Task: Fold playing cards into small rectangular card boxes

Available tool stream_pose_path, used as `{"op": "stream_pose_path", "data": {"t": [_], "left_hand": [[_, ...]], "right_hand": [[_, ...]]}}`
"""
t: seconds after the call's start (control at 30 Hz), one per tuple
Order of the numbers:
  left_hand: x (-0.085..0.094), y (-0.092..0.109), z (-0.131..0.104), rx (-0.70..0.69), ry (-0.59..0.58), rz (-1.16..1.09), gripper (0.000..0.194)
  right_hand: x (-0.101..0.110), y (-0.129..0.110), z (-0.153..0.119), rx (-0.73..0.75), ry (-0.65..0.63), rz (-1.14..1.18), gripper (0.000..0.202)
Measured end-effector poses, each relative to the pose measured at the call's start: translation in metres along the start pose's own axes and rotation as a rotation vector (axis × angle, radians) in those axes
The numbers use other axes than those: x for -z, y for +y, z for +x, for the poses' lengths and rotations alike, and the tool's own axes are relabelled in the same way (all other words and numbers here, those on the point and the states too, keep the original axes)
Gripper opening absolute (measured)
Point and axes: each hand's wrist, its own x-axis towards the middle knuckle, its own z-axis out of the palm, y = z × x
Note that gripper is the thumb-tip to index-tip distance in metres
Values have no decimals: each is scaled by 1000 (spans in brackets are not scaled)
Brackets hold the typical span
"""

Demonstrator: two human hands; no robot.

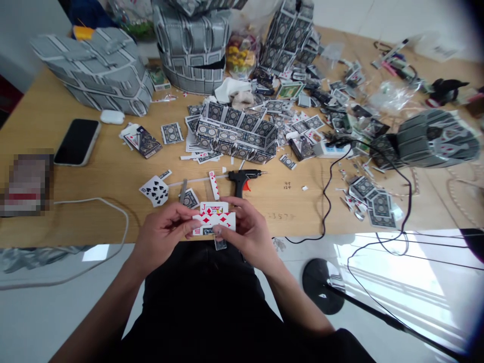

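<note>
Several overlapping playing cards are held over the table's front edge, a red jack at the back and red diamonds in front. My left hand pinches their left end between thumb and fingers. On the right side, my right hand grips them, its thumb on the lower front. Just beyond the hands lie a face-down card, a narrow ten-of-diamonds strip and a grey metal strip. A black glue gun with an orange trigger rests behind my right hand. The ten of spades lies to the left.
An open box made of cards stands mid-table. Behind are large folded-card pieces and scattered cards. A phone and white earbud case lie left. At right, a black cable hangs over the edge near a power strip.
</note>
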Motion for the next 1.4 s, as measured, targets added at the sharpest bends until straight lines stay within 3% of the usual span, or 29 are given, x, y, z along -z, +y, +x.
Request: {"op": "stream_pose_path", "data": {"t": [0.63,0.9,1.0,1.17,1.4], "left_hand": [[4,0,4,-48,-39,6,9],[2,-2,4,-79,-37,-16,23],[-3,-2,2,-40,-82,-51,33],[-9,-3,-1,59,-128,-54,21],[-7,-3,0,83,-130,-86,24]], "right_hand": [[1,5,3,33,-27,51,59],[1,5,4,57,-5,32,56],[-1,6,4,67,-6,35,55],[-1,7,3,53,4,16,58],[9,-1,2,74,14,-122,39]]}}
